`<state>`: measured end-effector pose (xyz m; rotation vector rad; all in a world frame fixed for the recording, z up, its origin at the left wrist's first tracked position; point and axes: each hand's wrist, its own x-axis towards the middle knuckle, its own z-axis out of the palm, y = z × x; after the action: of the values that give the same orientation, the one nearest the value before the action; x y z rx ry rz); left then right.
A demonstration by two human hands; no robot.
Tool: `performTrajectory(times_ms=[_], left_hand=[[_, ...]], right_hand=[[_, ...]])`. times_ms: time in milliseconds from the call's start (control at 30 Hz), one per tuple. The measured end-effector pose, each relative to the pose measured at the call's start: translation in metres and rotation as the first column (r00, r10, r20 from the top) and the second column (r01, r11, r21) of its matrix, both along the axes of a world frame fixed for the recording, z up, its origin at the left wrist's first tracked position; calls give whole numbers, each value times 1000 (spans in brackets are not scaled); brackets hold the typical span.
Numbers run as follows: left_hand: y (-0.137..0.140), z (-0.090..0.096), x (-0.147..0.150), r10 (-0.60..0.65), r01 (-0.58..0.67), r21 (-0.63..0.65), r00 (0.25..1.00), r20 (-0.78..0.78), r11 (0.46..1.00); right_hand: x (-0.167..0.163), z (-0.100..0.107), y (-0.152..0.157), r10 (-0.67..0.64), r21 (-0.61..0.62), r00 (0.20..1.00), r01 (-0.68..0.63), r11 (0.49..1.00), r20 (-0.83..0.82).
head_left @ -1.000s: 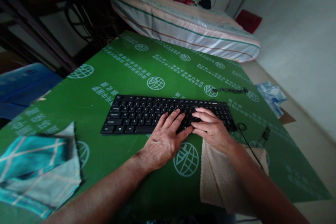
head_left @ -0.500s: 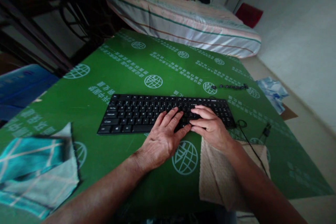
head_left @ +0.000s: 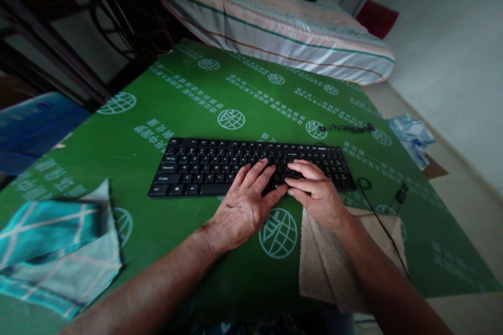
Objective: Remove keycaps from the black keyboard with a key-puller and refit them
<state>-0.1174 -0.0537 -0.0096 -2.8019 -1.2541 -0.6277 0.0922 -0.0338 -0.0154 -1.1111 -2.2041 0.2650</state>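
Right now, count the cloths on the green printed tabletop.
2: a folded teal-and-white checked cloth at the near left, and a beige textured cloth on the near side of the black rectangular keyboard, partly hidden by the right forearm. Others could be hidden underneath.

“中国梦” lettering (head_left: 148,134), globe emblems (head_left: 278,233) — green tabletop (head_left: 188,120), blurred legends (head_left: 156,189) — keyboard (head_left: 215,188)

The left hand (head_left: 244,209) lies on the black keyboard (head_left: 220,167), right hand (head_left: 320,196) beside it, teal cloth (head_left: 51,230) at near left

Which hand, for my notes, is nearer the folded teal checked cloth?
Left. The left hand, fingers on the long black keyboard, is right of the cloth; the right hand is farther right.
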Motion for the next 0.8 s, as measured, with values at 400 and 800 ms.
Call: performTrajectory(times_ms=[400,800], left_hand=[[-1,-2,1,-9,9,-17,1000,-2,1000],[0,-2,1,-32,32,5,999,8,999]], right_hand=[[-9,2,-27,-99,255,930,5,967,355],[-16,0,-31,-158,343,891,3,939,426]])
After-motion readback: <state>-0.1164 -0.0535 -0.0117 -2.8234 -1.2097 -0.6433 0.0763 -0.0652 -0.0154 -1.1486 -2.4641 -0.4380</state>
